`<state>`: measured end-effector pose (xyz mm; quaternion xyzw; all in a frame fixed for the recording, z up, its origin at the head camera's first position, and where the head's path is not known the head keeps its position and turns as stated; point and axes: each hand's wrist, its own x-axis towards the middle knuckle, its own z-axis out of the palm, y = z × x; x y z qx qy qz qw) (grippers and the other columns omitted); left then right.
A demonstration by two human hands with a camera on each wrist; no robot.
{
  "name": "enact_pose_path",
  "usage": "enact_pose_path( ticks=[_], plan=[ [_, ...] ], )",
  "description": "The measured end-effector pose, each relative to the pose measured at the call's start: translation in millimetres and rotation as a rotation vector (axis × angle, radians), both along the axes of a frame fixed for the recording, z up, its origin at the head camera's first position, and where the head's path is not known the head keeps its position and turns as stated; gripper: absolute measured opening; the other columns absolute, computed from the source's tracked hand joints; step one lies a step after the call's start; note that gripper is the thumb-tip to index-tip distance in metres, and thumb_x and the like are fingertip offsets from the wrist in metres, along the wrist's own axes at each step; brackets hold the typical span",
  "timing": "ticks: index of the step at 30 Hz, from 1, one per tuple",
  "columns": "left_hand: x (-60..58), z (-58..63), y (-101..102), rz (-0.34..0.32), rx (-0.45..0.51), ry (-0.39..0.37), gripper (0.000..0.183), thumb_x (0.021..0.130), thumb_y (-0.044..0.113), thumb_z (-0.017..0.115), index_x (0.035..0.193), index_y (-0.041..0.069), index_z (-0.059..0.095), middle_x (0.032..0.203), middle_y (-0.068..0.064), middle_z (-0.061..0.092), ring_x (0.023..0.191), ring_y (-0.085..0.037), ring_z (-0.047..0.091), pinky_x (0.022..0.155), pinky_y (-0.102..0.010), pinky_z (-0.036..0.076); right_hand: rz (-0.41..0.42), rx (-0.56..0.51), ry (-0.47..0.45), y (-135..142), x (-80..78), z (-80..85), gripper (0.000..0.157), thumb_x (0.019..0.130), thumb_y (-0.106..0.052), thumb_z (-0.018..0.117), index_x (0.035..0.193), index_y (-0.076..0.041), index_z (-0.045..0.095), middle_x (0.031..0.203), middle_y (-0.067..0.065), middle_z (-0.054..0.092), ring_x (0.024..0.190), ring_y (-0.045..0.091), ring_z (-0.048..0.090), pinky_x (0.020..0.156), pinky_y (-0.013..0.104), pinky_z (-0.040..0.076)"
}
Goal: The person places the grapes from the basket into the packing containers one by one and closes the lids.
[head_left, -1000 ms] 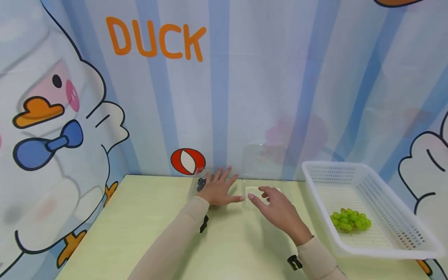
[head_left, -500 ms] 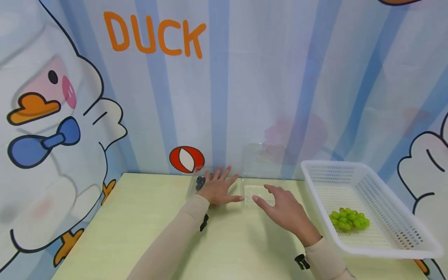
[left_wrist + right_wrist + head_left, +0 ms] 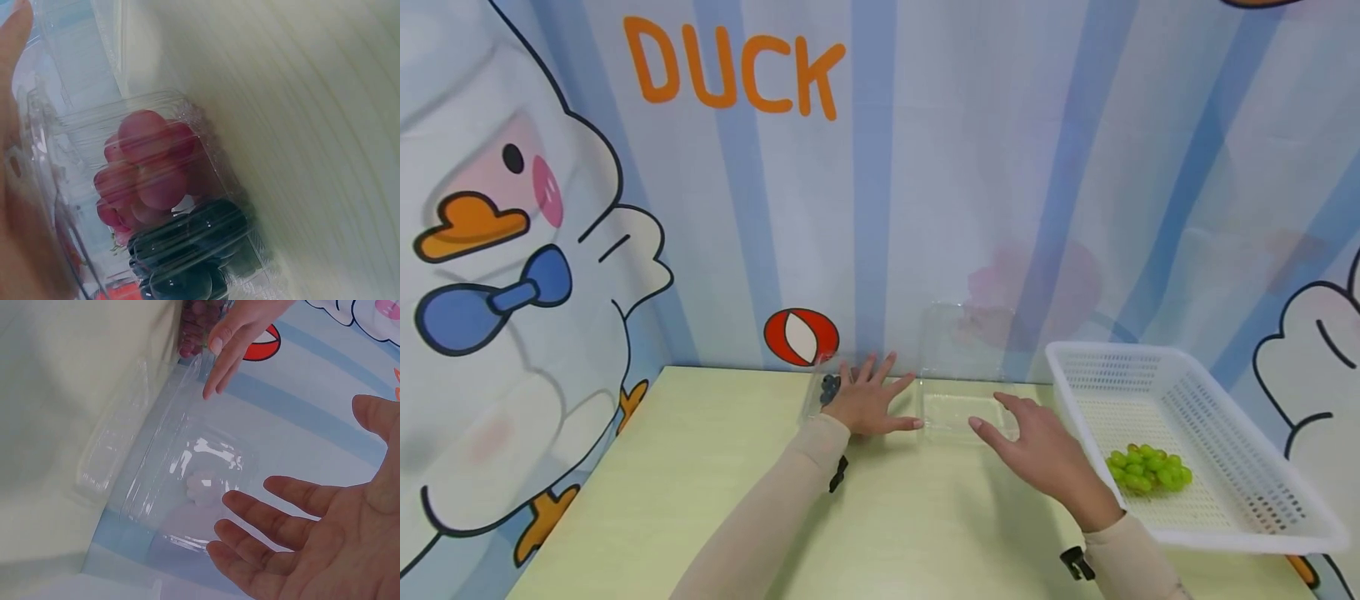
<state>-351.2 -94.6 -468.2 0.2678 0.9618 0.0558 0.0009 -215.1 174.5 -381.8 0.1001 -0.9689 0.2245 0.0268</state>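
My left hand (image 3: 865,406) lies with fingers spread over a see-through plastic clamshell box (image 3: 812,406) at the table's back edge. Through its wall the left wrist view shows a bunch of red grapes (image 3: 150,162) beside dark grapes (image 3: 194,240). To the right stands a second see-through clamshell box (image 3: 951,408), its lid raised against the backdrop. Just in front of that box's right side hovers my right hand (image 3: 1037,446), fingers apart and loosely bent, holding nothing. In the right wrist view its palm (image 3: 331,550) faces the raised lid.
A white perforated plastic basket (image 3: 1232,542) stands on the right side of the table, near my right forearm. Green grapes (image 3: 1150,469) lie inside it. A printed duck curtain (image 3: 940,167) hangs right behind the pale yellow table (image 3: 700,467).
My right hand has drawn back to the right, away from the open clamshell box and toward the basket, its thumb and fingers a little wider apart. The left hand stays on its box.
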Motion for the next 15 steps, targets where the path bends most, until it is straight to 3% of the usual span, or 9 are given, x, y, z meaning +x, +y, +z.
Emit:
enact_pose_path(
  ticks=[15],
  plan=[
    [1.2,0.9,-2.8,-0.017,0.01,-0.01,0.088,0.088,0.085,0.04,0.161,0.041,0.023,0.172,-0.008,0.002,0.156,-0.044,0.004,0.11,-0.082,0.007,-0.015,0.044,-0.011,53.0,-1.1,10.0,0.084,0.1,-0.065,0.046,0.151,0.002,0.043,0.149,0.031,0.046,0.134,0.055,0.043,0.102,0.07,0.039]
  ],
)
